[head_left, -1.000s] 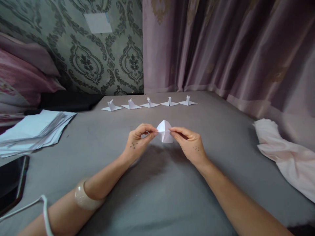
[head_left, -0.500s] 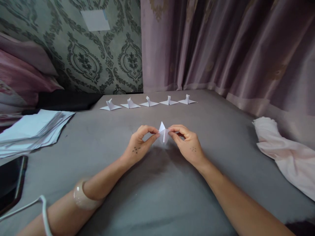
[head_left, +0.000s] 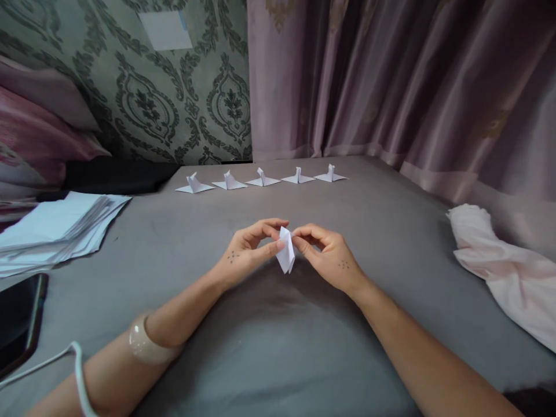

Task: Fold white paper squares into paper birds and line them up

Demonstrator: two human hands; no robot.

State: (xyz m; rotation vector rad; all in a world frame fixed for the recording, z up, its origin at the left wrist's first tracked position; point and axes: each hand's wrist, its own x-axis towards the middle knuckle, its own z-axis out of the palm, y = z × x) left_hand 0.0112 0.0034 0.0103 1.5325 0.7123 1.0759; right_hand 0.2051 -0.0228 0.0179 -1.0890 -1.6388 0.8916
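A small folded piece of white paper is held up between both hands, over the grey cloth surface. My left hand pinches its left side between thumb and fingers, the thumb lying on the near face. My right hand pinches the right edge of the paper with thumb and index finger. Its lower end shows pointed, split flaps. Beyond the hands, several folded paper figures with flat wings and upright middles stand in a row.
A stack of white paper sheets lies at the left, with a dark phone and a white cable nearer me. Pale pink cloth lies at the right. A curtain and patterned wall stand behind the grey surface.
The folded paper has been turned, so its pointed flaps now face down toward me. My left thumb has shifted onto its face, and the right hand still pinches the edge.
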